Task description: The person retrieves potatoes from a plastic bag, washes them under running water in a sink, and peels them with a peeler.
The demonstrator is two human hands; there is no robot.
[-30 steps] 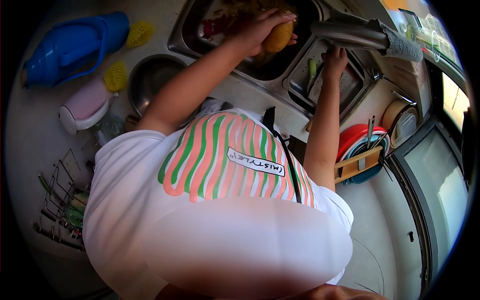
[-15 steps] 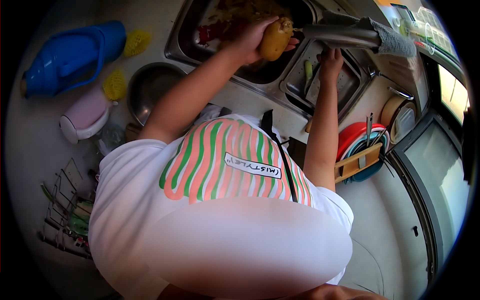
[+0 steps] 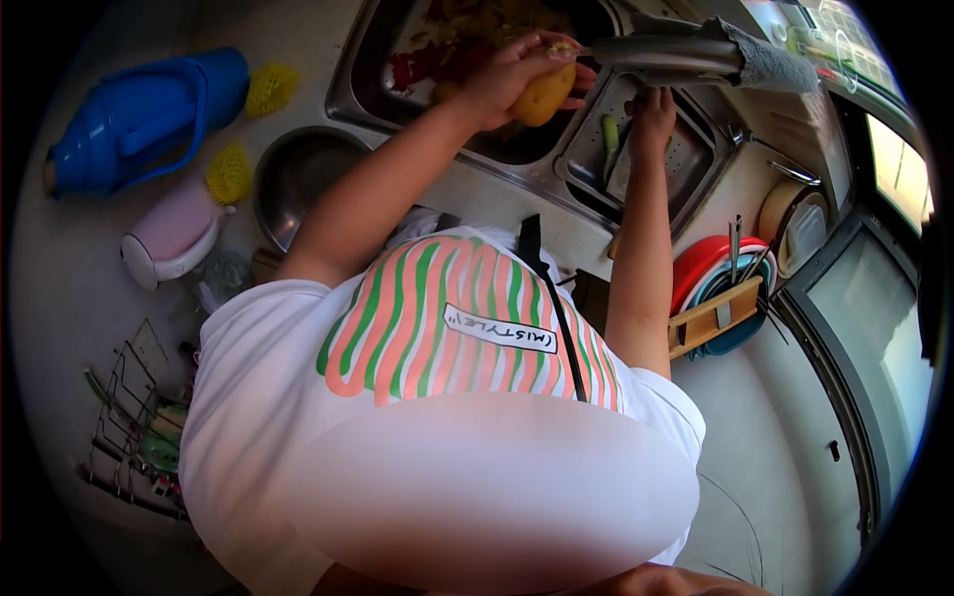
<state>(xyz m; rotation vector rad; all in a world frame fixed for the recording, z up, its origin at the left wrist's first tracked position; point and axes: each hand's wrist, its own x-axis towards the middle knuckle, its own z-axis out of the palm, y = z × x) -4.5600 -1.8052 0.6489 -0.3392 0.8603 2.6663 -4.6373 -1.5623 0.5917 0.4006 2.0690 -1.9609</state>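
My left hand (image 3: 512, 79) is closed around a yellow-brown potato (image 3: 545, 96), under the end of the metal faucet (image 3: 661, 58). What looks like water wets the potato's top. Below them is the left sink basin (image 3: 343, 84), with peelings and red scraps (image 3: 412, 68) in it. My right hand (image 3: 653, 124) is beside the faucet, above the perforated drain tray (image 3: 586, 149). Its fingers look curled, their tips partly hidden by the faucet. A knife with a green handle (image 3: 610, 132) lies in the tray, left of that hand.
A metal bowl (image 3: 298, 174) stands left of the sink. Further left lie a blue thermos (image 3: 149, 119), a pink-and-white kettle (image 3: 174, 233) and yellow netting (image 3: 229, 171). Colored basins (image 3: 701, 268) and a wooden utensil rack (image 3: 715, 318) are at right. A grey cloth (image 3: 775, 65) hangs over the faucet.
The potato has turned and shifted slightly down in my left hand, with the fingers further over its top. My right hand's fingers look more curled beside the faucet.
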